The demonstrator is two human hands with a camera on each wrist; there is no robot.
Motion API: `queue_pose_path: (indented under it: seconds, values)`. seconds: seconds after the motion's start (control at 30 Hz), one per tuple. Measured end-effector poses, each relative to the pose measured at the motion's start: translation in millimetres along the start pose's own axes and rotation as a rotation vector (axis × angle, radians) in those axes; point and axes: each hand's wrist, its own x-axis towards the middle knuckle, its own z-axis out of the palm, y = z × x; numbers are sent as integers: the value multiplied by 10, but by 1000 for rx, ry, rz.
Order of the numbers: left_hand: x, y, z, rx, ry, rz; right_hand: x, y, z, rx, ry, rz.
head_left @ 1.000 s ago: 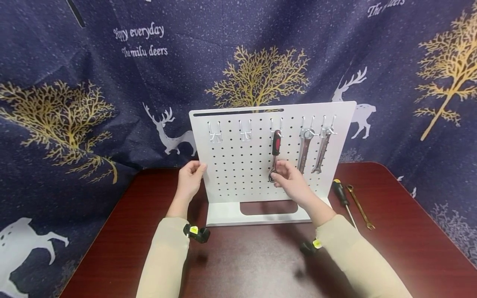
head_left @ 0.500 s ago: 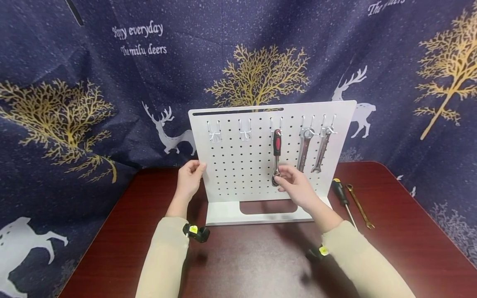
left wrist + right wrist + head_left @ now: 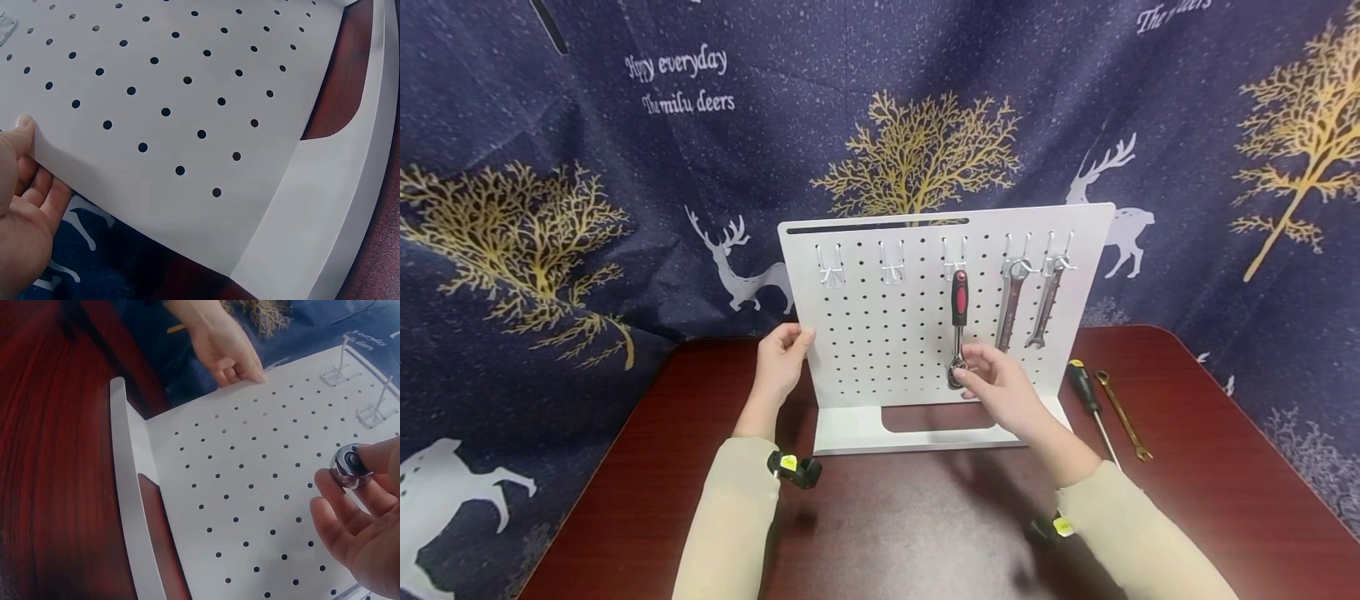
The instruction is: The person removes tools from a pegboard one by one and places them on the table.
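Apparently to steady the pegboard (image 3: 880, 333), the left hand (image 3: 781, 360) pinches its left edge. The right hand (image 3: 1006, 390) grips the upright ratchet (image 3: 959, 310) by its metal head, presumably leaving the handle's top free, near the middle hook (image 3: 954, 266); contact there is unclear.

A black-handled screwdriver (image 3: 1086, 393) lies beside a gold-coloured wrench (image 3: 1122, 414) on the reddish-brown tabletop (image 3: 895, 525); behind hangs a navy cloth (image 3: 775, 150) printed with golden trees (image 3: 1281, 229), white deer (image 3: 754, 282) and lettering (image 3: 688, 103).
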Motion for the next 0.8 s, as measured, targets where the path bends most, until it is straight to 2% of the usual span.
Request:
queue_pose_path:
  seconds: [0.4, 0.8]
  values:
    - [-6, 3, 0, 31, -2, -4, -149, -80, -17, 51, 10, 5]
    - [2, -4, -1, 22, -14, -10, -265, -214, -28, 46, 2, 25]
